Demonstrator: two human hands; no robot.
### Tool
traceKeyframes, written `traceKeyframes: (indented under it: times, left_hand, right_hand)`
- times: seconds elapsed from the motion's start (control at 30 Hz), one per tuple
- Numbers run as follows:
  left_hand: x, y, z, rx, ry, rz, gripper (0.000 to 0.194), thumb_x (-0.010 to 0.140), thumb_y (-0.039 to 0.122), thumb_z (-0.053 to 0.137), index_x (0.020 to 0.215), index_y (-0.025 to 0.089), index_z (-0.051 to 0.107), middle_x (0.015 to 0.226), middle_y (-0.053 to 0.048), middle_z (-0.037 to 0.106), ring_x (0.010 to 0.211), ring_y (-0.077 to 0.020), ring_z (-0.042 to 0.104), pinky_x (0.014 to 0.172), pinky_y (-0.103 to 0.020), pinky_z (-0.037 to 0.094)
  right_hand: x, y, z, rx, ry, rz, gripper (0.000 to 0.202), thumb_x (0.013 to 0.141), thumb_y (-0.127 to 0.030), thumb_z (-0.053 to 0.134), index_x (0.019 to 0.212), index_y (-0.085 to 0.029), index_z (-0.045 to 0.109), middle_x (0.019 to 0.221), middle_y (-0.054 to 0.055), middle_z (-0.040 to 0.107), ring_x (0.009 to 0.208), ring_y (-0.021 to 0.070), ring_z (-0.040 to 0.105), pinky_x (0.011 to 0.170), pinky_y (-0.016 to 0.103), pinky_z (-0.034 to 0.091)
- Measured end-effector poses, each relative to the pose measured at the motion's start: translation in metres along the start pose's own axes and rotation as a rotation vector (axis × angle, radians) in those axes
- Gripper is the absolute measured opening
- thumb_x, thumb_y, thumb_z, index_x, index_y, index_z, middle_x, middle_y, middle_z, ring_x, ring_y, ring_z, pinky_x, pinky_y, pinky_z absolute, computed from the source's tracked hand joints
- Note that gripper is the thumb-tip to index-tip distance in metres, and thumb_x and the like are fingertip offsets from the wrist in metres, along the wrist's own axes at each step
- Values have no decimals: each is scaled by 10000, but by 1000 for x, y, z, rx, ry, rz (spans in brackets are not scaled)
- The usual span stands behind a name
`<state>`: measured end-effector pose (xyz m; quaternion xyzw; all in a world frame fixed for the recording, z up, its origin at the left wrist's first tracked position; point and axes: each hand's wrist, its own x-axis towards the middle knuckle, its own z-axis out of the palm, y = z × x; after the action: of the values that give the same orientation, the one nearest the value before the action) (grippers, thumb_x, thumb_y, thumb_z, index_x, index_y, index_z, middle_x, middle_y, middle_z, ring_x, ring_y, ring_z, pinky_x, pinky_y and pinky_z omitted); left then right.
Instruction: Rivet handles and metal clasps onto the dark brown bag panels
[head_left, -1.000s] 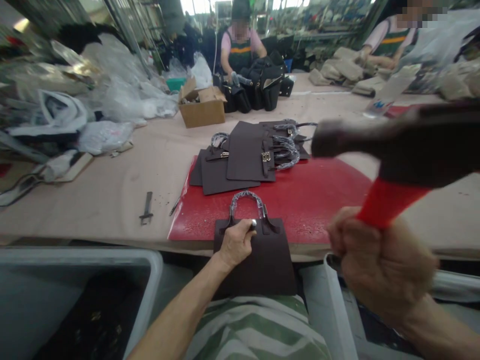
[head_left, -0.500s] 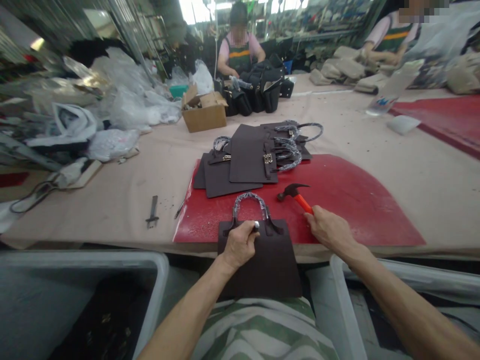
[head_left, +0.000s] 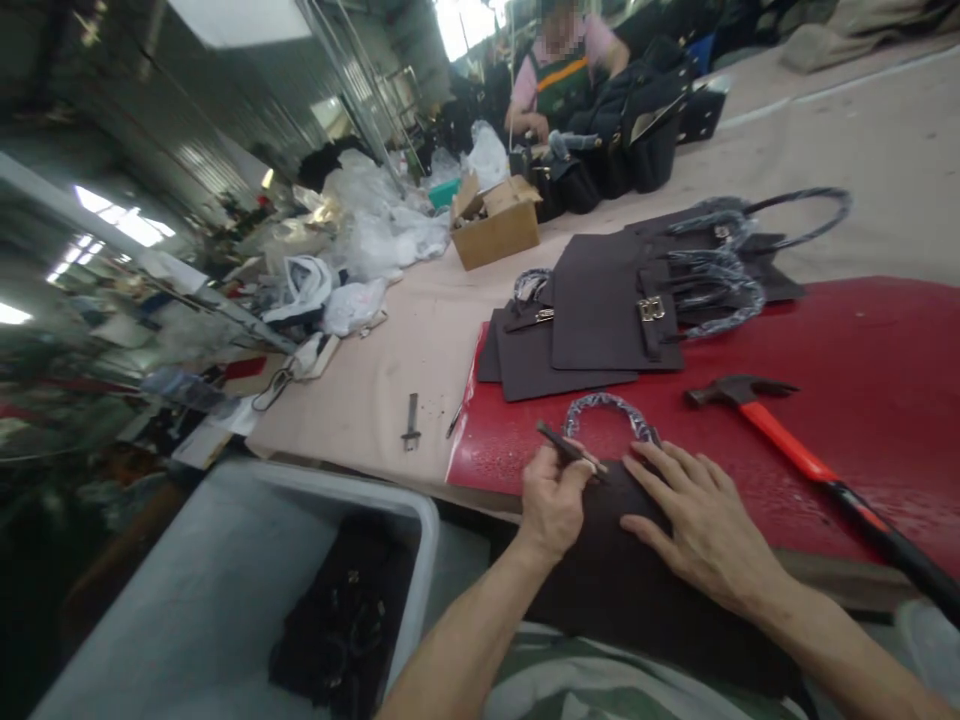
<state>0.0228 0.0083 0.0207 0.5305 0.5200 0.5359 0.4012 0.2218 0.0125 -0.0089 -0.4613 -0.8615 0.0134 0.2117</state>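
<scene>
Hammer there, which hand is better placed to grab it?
Probably the right hand: it is nearer the hammer, which lies on the red mat, and it rests open on the dark panel. The left hand is farther away and grips a slim tool.

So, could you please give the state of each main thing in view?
Left hand: closed on dark tool
Right hand: open, spread on dark panel
Panel's handle: wrapped in plastic
Hammer: unheld, on red mat
Cardboard box: flaps open
Gray bin: open, dark items inside
</scene>
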Motion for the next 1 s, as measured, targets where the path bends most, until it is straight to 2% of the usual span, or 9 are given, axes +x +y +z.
traceKeyframes:
  times: [0.1,0.17,0.27,0.33,0.43,0.57,0.7,0.9,1.0]
  left_hand:
    - [26,13,-56,98,120,-57,176,906,289,576,1035,171,592,876,-56,711,764,-175,716,713,-290,593]
    - [50,16,-104,434,194,-96,165,887,279,571,983,158,627,835,-64,711,737,-186,703,691,-284,564]
    - [84,10,-162,1164,171,-350,183,901,256,540,989,163,670,977,-120,744,959,-250,712,810,-314,537]
    - [98,2,-183,1271,110,-454,178,849,228,583,944,127,694,981,-193,738,1012,-336,698,828,-377,528]
    - [104,-11,-191,1377,18,-474,242,841,246,579,981,93,703,1078,-259,700,1047,-399,669,850,-449,520]
    - [105,-21,-189,1537,-81,-301,363,916,341,469,1099,134,705,1228,-222,659,1108,-376,642,894,-451,514]
    - [116,-29,-186,1439,-230,-321,332,878,336,486,979,157,747,1073,-175,739,1047,-350,676,863,-398,516]
    - [141,-31,-184,1434,-298,-456,132,692,189,593,753,148,703,856,-191,746,925,-374,704,757,-387,520]
    - [144,-24,-194,1205,-195,-578,75,634,156,607,563,168,588,594,-150,657,715,-358,690,656,-389,511]
  right_hand:
    - [1,2,-1,6,-1,0,567,916,-494,570,1392,-185,577,1470,146,532,1339,402,443,1081,624,381]
    - [1,0,-4,12,-15,11,563,921,-484,571,1393,-178,575,1471,142,532,1349,396,431,1092,625,371]
    - [2,-5,-10,22,-51,28,569,916,-462,604,1398,-161,569,1485,136,519,1361,384,415,1118,611,346]
    - [3,-9,-15,33,-79,42,590,904,-458,637,1408,-160,560,1495,133,508,1370,377,406,1126,600,336]
    - [4,-12,-21,47,-124,74,628,884,-464,676,1420,-163,550,1504,133,500,1380,374,394,1138,592,319]
    - [4,-14,-24,56,-162,98,653,873,-464,694,1432,-165,536,1517,129,487,1391,377,377,1156,592,286]
    - [5,-15,-25,61,-175,103,660,876,-477,694,1434,-167,529,1525,122,478,1404,369,358,1172,574,262]
    - [5,-14,-24,56,-175,99,663,875,-491,694,1430,-165,533,1526,117,475,1403,362,353,1174,564,257]
    - [5,-14,-23,50,-167,96,665,876,-509,686,1425,-163,538,1517,124,484,1394,367,359,1172,567,254]
